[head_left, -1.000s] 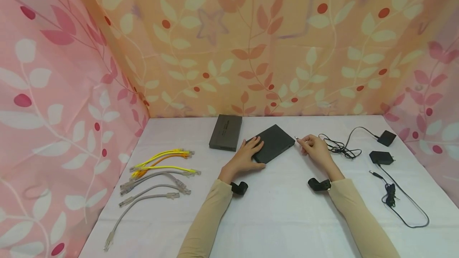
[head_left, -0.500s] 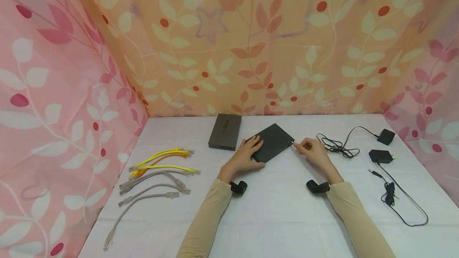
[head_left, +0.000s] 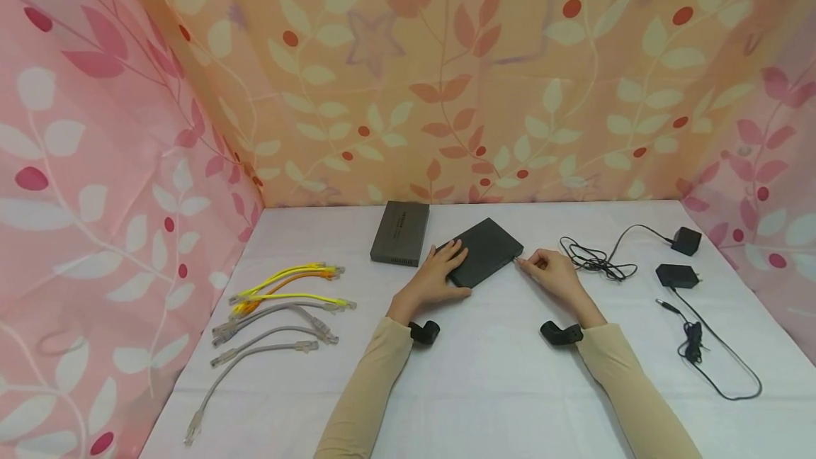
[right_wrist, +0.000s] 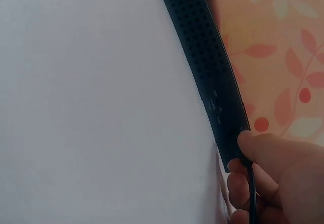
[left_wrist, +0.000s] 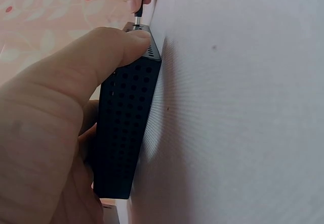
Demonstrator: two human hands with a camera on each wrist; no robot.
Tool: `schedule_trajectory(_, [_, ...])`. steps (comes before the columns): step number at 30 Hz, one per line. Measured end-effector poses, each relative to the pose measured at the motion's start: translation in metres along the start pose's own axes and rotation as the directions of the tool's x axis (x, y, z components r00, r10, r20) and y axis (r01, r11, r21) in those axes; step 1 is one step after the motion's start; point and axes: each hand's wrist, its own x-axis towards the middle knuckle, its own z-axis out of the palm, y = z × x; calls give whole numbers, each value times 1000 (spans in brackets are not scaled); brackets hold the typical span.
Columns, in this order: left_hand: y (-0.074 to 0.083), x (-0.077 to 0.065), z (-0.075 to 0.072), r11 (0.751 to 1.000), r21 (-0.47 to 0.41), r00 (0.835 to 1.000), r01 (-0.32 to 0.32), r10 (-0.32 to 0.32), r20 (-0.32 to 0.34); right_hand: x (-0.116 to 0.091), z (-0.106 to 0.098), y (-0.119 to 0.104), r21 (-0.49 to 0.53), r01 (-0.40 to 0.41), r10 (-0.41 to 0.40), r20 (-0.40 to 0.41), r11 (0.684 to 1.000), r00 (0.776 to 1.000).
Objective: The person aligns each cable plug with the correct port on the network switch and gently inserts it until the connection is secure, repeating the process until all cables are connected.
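Note:
In the head view a flat black network switch (head_left: 487, 250) lies turned at an angle on the white table. My left hand (head_left: 435, 280) holds its left end, fingers spread over the top and thumb against the near side. My right hand (head_left: 553, 272) is at the switch's right corner, pinching a thin black cable (right_wrist: 252, 191) by its barrel plug. The left wrist view shows the plug's silver tip (left_wrist: 137, 20) meeting the switch's side wall; how deep it sits is unclear. Vent holes (right_wrist: 195, 32) line the switch's side in the right wrist view.
A second, dark grey network switch (head_left: 399, 234) lies behind my left hand. Yellow and orange network cables (head_left: 287, 296) and grey ones (head_left: 268, 351) lie at left. To the right are a power adapter (head_left: 687, 241) with coiled cord (head_left: 599, 262) and another adapter (head_left: 677, 276).
My right hand has moved slightly left and down, bringing the plug from just off the switch's corner up against its side. My left hand has stayed in place on the switch.

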Motion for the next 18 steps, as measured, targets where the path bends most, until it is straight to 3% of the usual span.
schedule_trajectory(18, [-2,1,2,1000,-22,1000,-6,5,-15,0,11,-1,32,3,0,-100,999,995])
